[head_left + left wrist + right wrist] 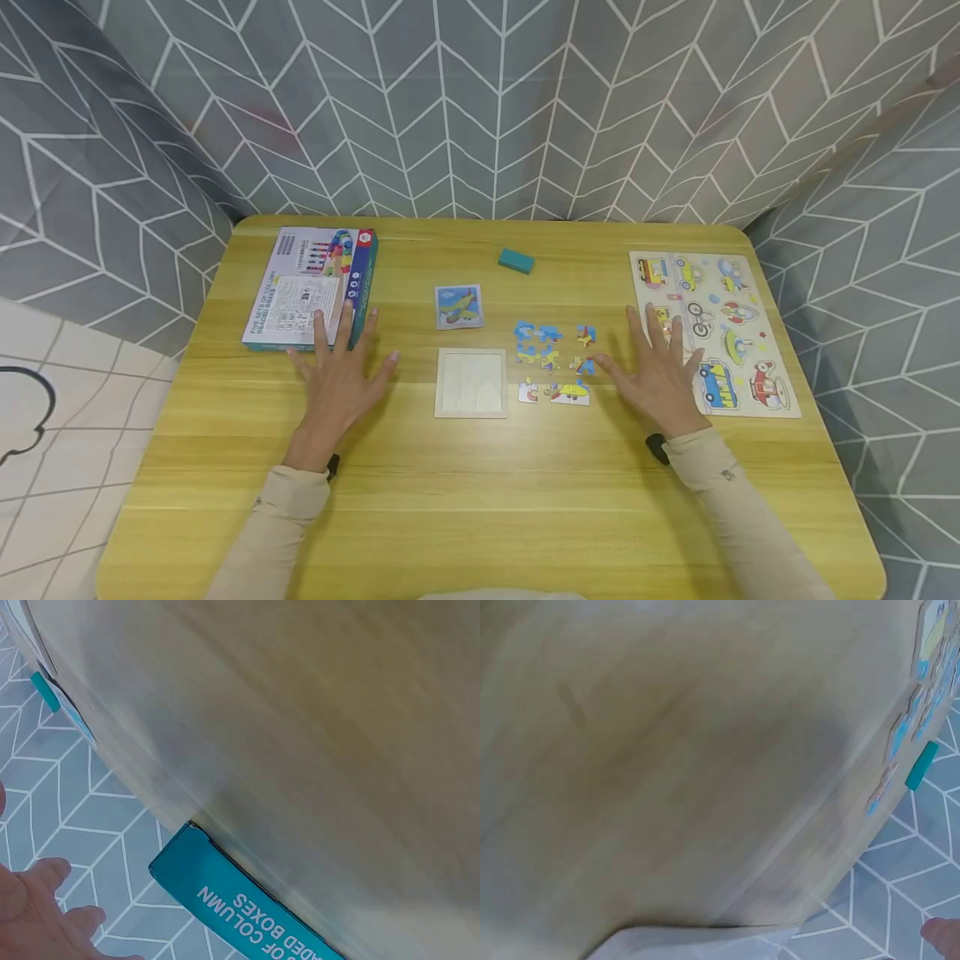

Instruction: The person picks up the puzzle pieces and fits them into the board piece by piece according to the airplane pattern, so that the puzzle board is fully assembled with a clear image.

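Observation:
With fingers spread and straight, the left hand [339, 392] is nearest a flat box [300, 287] with teal sides, its fingertips over the box's front edge. The right hand [660, 379], also spread, has its fingers over the left side of a wooden vehicle puzzle board [720, 333]. Neither hand holds anything. Between them lie loose jigsaw pieces [570, 392] in several small groups, close to the right thumb. Left of these is a square wooden frame tray [471, 414], and behind it a small picture card [459, 307] of a yellow and green airplane.
A small teal block [516, 261] lies toward the back of the wooden table [480, 508]. Grey patterned curtain [495, 108] hangs close behind the table's back edge and at the right side. White floor tiles [75, 433] show at the left.

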Demonstrator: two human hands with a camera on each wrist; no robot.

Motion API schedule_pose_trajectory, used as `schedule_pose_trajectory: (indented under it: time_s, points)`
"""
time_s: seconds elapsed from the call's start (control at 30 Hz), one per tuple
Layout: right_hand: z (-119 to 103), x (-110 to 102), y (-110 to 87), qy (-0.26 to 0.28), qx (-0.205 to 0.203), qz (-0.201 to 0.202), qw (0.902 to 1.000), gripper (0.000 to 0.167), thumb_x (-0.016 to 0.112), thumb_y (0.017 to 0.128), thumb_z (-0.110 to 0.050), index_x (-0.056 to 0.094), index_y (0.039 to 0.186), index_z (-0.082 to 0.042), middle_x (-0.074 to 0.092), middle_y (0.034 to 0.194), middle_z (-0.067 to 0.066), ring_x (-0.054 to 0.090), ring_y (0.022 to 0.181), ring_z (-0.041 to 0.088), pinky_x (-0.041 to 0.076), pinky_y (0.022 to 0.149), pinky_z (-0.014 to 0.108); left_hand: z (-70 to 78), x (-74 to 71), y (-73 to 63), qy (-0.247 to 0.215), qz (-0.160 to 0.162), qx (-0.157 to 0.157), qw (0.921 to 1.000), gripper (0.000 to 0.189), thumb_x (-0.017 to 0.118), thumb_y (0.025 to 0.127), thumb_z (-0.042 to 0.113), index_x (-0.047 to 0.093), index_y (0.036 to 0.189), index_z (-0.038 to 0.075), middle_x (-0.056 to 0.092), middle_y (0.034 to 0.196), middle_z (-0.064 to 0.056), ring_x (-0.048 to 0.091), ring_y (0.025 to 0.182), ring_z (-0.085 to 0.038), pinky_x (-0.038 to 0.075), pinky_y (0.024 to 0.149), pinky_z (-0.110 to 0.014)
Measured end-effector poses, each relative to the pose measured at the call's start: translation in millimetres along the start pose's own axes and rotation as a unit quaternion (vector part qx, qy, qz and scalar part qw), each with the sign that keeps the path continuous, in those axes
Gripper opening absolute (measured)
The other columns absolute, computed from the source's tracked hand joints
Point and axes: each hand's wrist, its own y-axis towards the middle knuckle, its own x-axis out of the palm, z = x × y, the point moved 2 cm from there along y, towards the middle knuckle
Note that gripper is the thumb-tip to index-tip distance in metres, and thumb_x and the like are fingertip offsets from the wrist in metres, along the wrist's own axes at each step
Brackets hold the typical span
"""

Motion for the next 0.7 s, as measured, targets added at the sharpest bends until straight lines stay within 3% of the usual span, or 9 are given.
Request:
schedule_pose_trajectory:
  time_s: [0.1, 0.2, 0.27, 0.37, 0.5, 0.7]
  points:
    - [-7, 2, 3.4, 0.015, -0.010, -0.007, 0.9998, 0.092, 0.056, 0.093, -0.064, 0.018, 0.162, -0.018, 0.008, 0.167, 0.015, -0.003, 0.147, 0.052, -0.004, 0.099, 0.085, -0.7, 1.3, -0.3, -0.003, -0.004, -0.001, 1.0000, 0.075, 0.043, 0.100, 0.060, 0.024, 0.161, 0.022, 0.000, 0.168, -0.009, -0.014, 0.148, -0.046, -0.013, 0.094, -0.085]
    - [-22, 5, 10.8, 0.038, -0.049, -0.007, 0.9980, 0.081, 0.066, 0.094, -0.049, 0.036, 0.155, -0.006, 0.025, 0.161, 0.021, 0.015, 0.145, 0.054, 0.010, 0.106, 0.079, 3.8, 5.7, -1.9, -0.009, -0.025, 0.015, 0.9995, 0.074, 0.049, 0.099, 0.055, 0.027, 0.160, 0.019, 0.007, 0.167, -0.010, -0.008, 0.149, -0.046, -0.009, 0.098, -0.084]
    - [-38, 10, 18.7, 0.065, -0.081, -0.008, 0.9946, 0.065, 0.072, 0.093, -0.035, 0.051, 0.143, 0.001, 0.043, 0.150, 0.024, 0.033, 0.138, 0.051, 0.024, 0.109, 0.070, 11.7, 10.6, -4.0, -0.028, -0.058, 0.044, 0.9970, 0.073, 0.056, 0.098, 0.051, 0.032, 0.158, 0.017, 0.017, 0.165, -0.011, 0.001, 0.150, -0.044, -0.002, 0.103, -0.081]
    - [-61, 22, 33.7, 0.084, -0.121, -0.008, 0.9891, 0.043, 0.076, 0.090, -0.019, 0.066, 0.121, 0.008, 0.062, 0.127, 0.026, 0.054, 0.120, 0.046, 0.040, 0.104, 0.058, 27.4, 19.0, -7.9, -0.061, -0.115, 0.094, 0.9871, 0.074, 0.065, 0.095, 0.046, 0.039, 0.155, 0.013, 0.029, 0.161, -0.013, 0.015, 0.149, -0.040, 0.008, 0.111, -0.074]
    - [-86, 39, 51.8, 0.083, -0.120, -0.032, 0.9888, 0.037, 0.079, 0.088, -0.018, 0.070, 0.113, 0.008, 0.068, 0.114, 0.024, 0.061, 0.105, 0.041, 0.048, 0.095, 0.053, 44.4, 26.8, -11.5, -0.086, -0.159, 0.131, 0.9747, 0.078, 0.073, 0.090, 0.042, 0.042, 0.153, 0.009, 0.035, 0.159, -0.013, 0.023, 0.148, -0.036, 0.014, 0.115, -0.066]
    - [-100, 54, 64.1, 0.073, -0.084, -0.057, 0.9922, 0.043, 0.083, 0.084, -0.025, 0.072, 0.112, 0.006, 0.067, 0.109, 0.019, 0.058, 0.103, 0.038, 0.047, 0.091, 0.055, 53.2, 30.9, -14.1, -0.060, -0.168, 0.153, 0.9719, 0.076, 0.076, 0.089, 0.041, 0.046, 0.150, 0.008, 0.038, 0.157, -0.011, 0.028, 0.146, -0.036, 0.014, 0.114, -0.067]
